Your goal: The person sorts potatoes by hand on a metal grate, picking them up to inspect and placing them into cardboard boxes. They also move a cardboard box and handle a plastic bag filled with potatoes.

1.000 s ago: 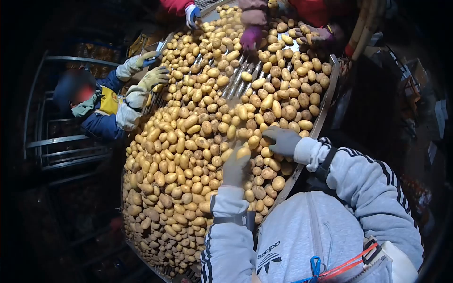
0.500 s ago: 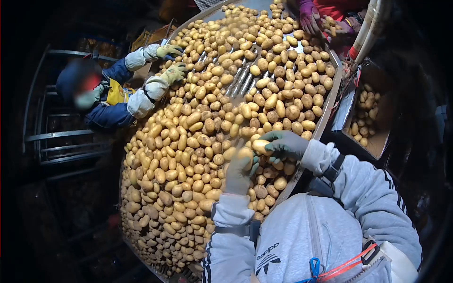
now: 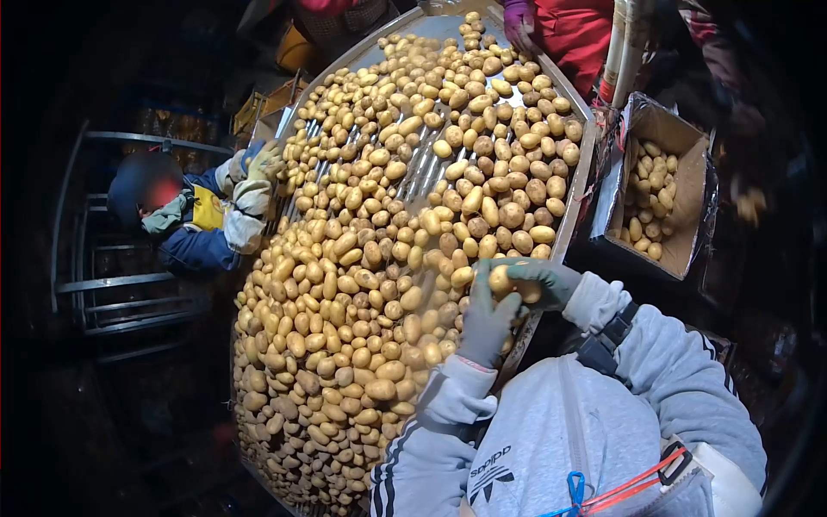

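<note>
Potatoes [image 3: 332, 284] cover a wide metal sorting table [image 3: 575, 194] with rollers. My left hand [image 3: 489, 323], in a grey-green glove, is at the table's right edge, its thumb and a finger apart and no potato visible in it. Close beside it, my right hand [image 3: 547, 283], also gloved, is curled around potatoes [image 3: 502, 277]; part of its grip is hidden behind its own fingers. Both hands are near each other, just above the heap's right side.
A cardboard box [image 3: 693, 181] holding potatoes stands right of the table. A co-worker [image 3: 194, 211] with gloved hands is at the left edge; another person in red [image 3: 573, 34] is at the top. Metal racks [image 3: 129, 284] stand at far left.
My hands have moved right and closer together; my left hand no longer shows the potato it held. The left co-worker's hands have drawn back toward the table edge. The view has shifted.
</note>
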Tool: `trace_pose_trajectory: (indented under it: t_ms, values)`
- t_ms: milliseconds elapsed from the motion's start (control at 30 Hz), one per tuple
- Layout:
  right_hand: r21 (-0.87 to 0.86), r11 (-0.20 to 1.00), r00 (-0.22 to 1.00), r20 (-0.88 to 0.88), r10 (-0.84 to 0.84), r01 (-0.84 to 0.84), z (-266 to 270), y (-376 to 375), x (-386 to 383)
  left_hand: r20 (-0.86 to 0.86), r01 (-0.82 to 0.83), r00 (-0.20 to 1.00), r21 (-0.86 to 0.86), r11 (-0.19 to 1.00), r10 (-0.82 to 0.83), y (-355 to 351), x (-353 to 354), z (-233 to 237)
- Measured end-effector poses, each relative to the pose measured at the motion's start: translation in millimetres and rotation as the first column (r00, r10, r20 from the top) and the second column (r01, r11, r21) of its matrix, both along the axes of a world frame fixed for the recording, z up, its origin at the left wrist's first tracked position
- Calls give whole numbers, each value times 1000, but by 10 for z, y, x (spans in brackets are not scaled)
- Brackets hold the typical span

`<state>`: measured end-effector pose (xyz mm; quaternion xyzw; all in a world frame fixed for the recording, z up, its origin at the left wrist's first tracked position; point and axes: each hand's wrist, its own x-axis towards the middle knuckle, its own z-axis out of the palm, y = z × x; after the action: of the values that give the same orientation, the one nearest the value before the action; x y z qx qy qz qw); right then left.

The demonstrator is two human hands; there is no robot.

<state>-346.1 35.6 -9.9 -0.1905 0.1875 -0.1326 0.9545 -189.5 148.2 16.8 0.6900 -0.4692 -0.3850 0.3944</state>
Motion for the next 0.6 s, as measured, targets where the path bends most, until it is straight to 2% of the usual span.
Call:
trace_pose_trajectory:
  t_ms: [67, 100, 133, 167, 233, 267, 300, 333, 367, 400, 433, 500, 533, 567, 600]
  values:
    - [-62, 998, 999, -15, -34, 33, -59, -49, -216, 97, 110, 988, 137, 985, -124, -97, -175, 315]
    - [-81, 993, 996, -32, -83, 81, -92, -68, -289, 91, 148, 982, 180, 973, -166, -156, -266, 428]
    - [-149, 989, 995, -92, -39, 25, -107, -150, -464, 82, 185, 975, 222, 957, -207, -204, -334, 463]
    - [-191, 981, 993, -108, -56, 35, -236, -189, -595, 24, 202, 977, 221, 954, -212, -235, -385, 414]
    - [-138, 990, 997, -83, -10, -1, -213, -311, -857, -106, 252, 965, 105, 962, -241, -254, -408, 294]
    - [-145, 975, 967, -172, -189, 165, -142, -273, -981, -170, 265, 952, 46, 963, -254, -244, -405, 261]
    - [-146, 954, 937, -201, -287, 261, -135, -301, -1174, -184, 234, 959, 94, 968, -214, -232, -328, 501]
    - [-199, 944, 927, -218, -304, 262, -144, -420, -1347, -86, 188, 980, 95, 978, -180, -173, -172, 386]
    - [-266, 914, 884, -277, -377, 307, 72, -494, -1475, -150, 69, 988, 170, 983, -44, -111, -2, 371]
    - [-287, 891, 847, -308, -433, 351, 7, -593, -1695, -118, -23, 992, 185, 983, 45, -22, 254, 241]
    - [-222, 874, 805, -340, -486, 433, -87, -686, -1964, -88, -116, 987, 195, 974, 135, 66, 511, 110]
    - [-377, 849, 713, -471, -520, 370, 140, -894, -2266, 69, -234, 972, 162, 959, 225, 198, 968, 86]
    - [-429, 824, 618, -548, -563, 370, 205, -923, -2440, 113, -284, 957, 186, 941, 266, 270, 1159, 114]
    - [-539, 772, 598, -510, -618, 337, 274, -951, -2556, 289, -291, 930, 195, 937, 229, 342, 1347, 54]
    - [-874, 484, 378, -463, -802, -44, -206, -1145, -3016, 453, -299, 873, 202, 933, 182, 431, 1557, -119]
